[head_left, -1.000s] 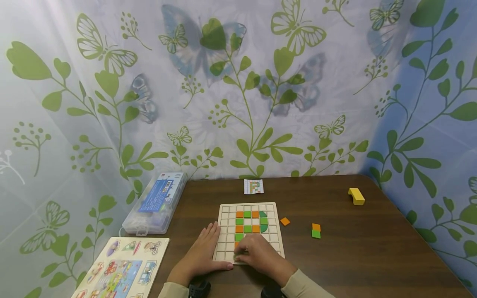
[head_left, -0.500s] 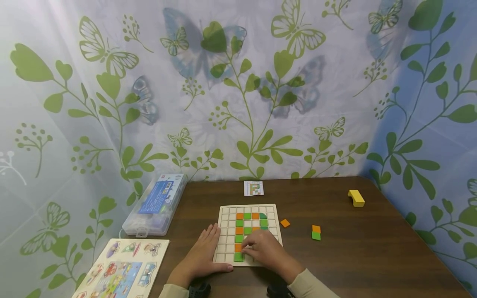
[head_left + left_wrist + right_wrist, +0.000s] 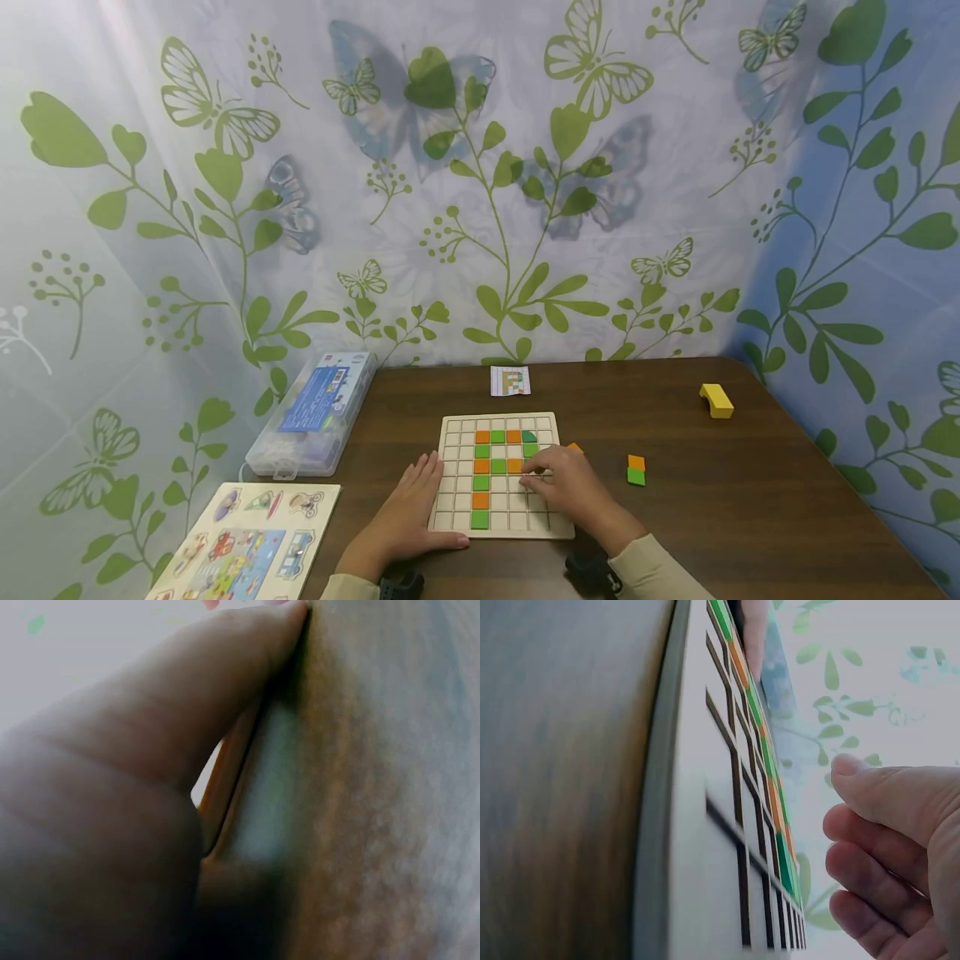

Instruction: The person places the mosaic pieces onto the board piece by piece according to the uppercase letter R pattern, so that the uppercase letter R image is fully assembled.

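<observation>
A square wooden grid board (image 3: 450,502) lies on the dark table, with orange and green tiles set in some of its cells. The lowest is a green tile (image 3: 480,520), under an orange tile (image 3: 480,501). My left hand (image 3: 401,512) rests flat at the board's left corner, fingers along the left side and thumb along the front edge. Over the board's right part hovers my right hand (image 3: 570,487), covering several cells. In the right wrist view its fingers (image 3: 862,829) are loosely curled with nothing between them. A dark green quarter-round tile (image 3: 529,437) fills the upper-right cell of the pattern.
Right of the board lie an orange tile (image 3: 575,447), partly hidden by the right hand, and an orange tile (image 3: 636,462) touching a green tile (image 3: 636,477). A pattern card (image 3: 510,381), yellow arch block (image 3: 717,401), clear plastic box (image 3: 303,446) and picture puzzle (image 3: 255,533) stand around.
My right hand has lifted off the bottom green tile, leaving it in its cell, and moved right and away from me across the board. The left hand has stayed in place.
</observation>
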`<state>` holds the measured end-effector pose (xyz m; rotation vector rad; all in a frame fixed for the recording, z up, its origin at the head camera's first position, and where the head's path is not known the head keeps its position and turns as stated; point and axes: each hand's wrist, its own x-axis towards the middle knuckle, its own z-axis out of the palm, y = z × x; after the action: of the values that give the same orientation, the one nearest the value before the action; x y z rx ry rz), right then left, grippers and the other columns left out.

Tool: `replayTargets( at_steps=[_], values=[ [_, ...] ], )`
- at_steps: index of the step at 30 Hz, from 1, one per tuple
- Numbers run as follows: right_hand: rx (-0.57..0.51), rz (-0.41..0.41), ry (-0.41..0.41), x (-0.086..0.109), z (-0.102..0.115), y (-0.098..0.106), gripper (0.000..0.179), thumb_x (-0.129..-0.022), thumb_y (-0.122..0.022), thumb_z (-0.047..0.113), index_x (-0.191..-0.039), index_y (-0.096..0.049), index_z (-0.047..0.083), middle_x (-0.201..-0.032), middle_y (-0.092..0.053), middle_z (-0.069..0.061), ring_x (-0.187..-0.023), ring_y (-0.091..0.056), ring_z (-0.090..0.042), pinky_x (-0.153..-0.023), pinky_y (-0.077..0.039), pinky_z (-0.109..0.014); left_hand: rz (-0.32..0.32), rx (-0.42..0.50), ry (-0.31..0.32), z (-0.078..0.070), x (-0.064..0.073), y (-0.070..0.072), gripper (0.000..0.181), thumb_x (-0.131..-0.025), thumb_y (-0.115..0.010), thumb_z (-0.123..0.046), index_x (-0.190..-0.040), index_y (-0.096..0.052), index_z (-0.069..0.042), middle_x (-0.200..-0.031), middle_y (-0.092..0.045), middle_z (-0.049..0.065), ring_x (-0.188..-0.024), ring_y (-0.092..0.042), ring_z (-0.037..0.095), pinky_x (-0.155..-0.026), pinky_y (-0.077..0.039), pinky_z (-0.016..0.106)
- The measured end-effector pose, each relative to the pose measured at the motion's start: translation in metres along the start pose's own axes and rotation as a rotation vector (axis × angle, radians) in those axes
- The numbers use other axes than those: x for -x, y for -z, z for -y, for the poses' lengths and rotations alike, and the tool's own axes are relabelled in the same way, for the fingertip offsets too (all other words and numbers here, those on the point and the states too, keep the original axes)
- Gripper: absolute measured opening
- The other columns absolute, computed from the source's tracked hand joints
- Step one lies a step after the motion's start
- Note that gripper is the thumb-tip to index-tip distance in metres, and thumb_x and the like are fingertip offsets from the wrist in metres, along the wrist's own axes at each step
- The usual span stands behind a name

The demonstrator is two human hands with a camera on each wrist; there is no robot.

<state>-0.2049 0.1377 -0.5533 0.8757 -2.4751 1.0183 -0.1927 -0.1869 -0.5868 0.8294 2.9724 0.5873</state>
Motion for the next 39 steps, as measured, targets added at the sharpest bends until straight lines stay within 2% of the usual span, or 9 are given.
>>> replayTargets(
  at_steps=[8, 16, 25, 32, 39],
  values=[
    [0.027, -0.044, -0.024, 0.004, -0.012, 0.010, 0.011, -0.086, -0.089, 0.010, -0.094, -0.083, 0.011, -0.094, -0.074, 0.005, -0.086, -0.069, -0.018, -0.072, -0.061, -0.037, -0.004, -0.011, -0.004, 0.000, 0.000, -0.001, 0.134, -0.079, -0.062, -0.090, -0.165, -0.023, 0.005, -0.170, -0.019, 0.023, -0.158, -0.013, 0.038, -0.126, -0.013, 0.054],
    [0.080, -0.040, -0.112, 0.009, -0.027, 0.020, 0.023, -0.088, -0.088, 0.016, -0.109, -0.081, 0.008, -0.110, -0.074, -0.001, -0.101, -0.070, -0.023, -0.084, -0.062, -0.043, 0.007, 0.002, 0.002, 0.000, 0.001, 0.000, 0.135, -0.078, -0.063, -0.090, -0.164, -0.024, 0.006, -0.170, -0.021, 0.024, -0.157, -0.015, 0.039, -0.126, -0.014, 0.055],
    [0.138, -0.078, -0.165, 0.014, -0.051, 0.046, 0.031, -0.089, -0.088, 0.018, -0.116, -0.080, 0.005, -0.116, -0.075, -0.008, -0.111, -0.069, -0.034, -0.091, -0.058, -0.055, -0.005, 0.006, 0.001, -0.002, -0.001, 0.001, 0.134, -0.078, -0.063, -0.090, -0.164, -0.024, 0.006, -0.170, -0.021, 0.024, -0.157, -0.015, 0.038, -0.126, -0.014, 0.055],
    [0.138, -0.071, -0.222, 0.025, -0.068, 0.067, 0.038, -0.090, -0.087, 0.019, -0.122, -0.077, 0.001, -0.121, -0.074, -0.013, -0.115, -0.067, -0.040, -0.094, -0.055, -0.061, 0.007, 0.008, 0.010, -0.003, 0.000, 0.000, 0.135, -0.077, -0.063, -0.090, -0.164, -0.024, 0.006, -0.170, -0.021, 0.023, -0.157, -0.015, 0.037, -0.126, -0.014, 0.054],
    [0.135, -0.049, -0.234, 0.028, -0.072, 0.072, 0.039, -0.092, -0.086, 0.021, -0.124, -0.076, 0.000, -0.121, -0.074, -0.013, -0.114, -0.068, -0.039, -0.094, -0.055, -0.061, -0.001, 0.008, 0.012, -0.003, -0.001, 0.001, 0.135, -0.078, -0.063, -0.090, -0.164, -0.025, 0.006, -0.170, -0.021, 0.023, -0.157, -0.015, 0.038, -0.126, -0.014, 0.054]
  ],
)
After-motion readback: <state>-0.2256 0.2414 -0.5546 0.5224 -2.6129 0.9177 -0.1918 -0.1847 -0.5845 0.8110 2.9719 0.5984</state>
